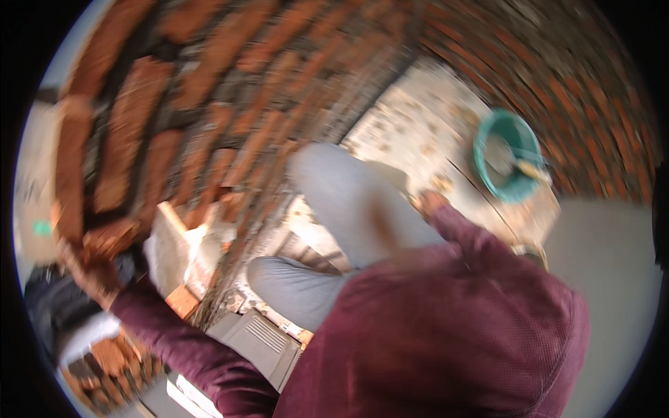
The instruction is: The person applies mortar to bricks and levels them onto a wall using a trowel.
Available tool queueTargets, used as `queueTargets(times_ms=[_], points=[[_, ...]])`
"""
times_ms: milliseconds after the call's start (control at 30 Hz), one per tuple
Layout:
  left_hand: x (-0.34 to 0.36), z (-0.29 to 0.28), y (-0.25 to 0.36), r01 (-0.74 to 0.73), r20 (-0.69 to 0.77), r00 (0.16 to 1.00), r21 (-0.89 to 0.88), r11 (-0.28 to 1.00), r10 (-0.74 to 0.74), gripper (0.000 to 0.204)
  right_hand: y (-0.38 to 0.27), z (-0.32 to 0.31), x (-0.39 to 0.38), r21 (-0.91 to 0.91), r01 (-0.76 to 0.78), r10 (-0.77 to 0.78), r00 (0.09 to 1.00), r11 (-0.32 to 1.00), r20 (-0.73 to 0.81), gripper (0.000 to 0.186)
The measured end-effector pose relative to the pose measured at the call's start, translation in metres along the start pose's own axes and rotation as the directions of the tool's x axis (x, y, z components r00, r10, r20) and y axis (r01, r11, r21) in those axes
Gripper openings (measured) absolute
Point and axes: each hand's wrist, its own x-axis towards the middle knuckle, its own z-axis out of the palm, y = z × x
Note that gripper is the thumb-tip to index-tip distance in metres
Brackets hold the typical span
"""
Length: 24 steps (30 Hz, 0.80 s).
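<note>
My left hand (90, 277) reaches out to the end of the brick wall (202, 83). Its fingers look stretched along the wall's outer edge, by a broken brick (111, 237); blur hides the exact contact. My right hand (433, 202) is low beside my bent knee, over the pale, mortar-spotted boards (390, 118). Its fingers are smeared, and I cannot make out anything in them. To its right on the boards stands a green plastic basin (481, 164) with grey wet-looking material inside. A pale-ended tool (533, 171) leans over the basin's rim.
A second brick wall (557, 104) closes off the right and meets the first in a far corner. A grey plastic case (258, 341) lies near my left arm, beside a pale slab (167, 251). Loose bricks (111, 355) sit at lower left. Grey floor (599, 272) lies beyond the boards.
</note>
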Motion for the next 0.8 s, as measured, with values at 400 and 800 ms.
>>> queueTargets(times_ms=[400, 800], points=[[-0.013, 0.044, 0.037, -0.673, 0.335, 0.711, 0.581, 0.458, 0.619, 0.079, -0.008, -0.048, -0.019, 0.072, 0.279, -0.243, 0.916, 0.958, -0.320, 0.030], [-0.022, 0.126, 0.072, -0.764, 0.668, 0.592, 0.643, 0.051, 0.451, 0.041, -0.457, -0.476, -0.145, -0.922, 0.380, -0.978, -0.150, 0.077, -0.143, 0.049]])
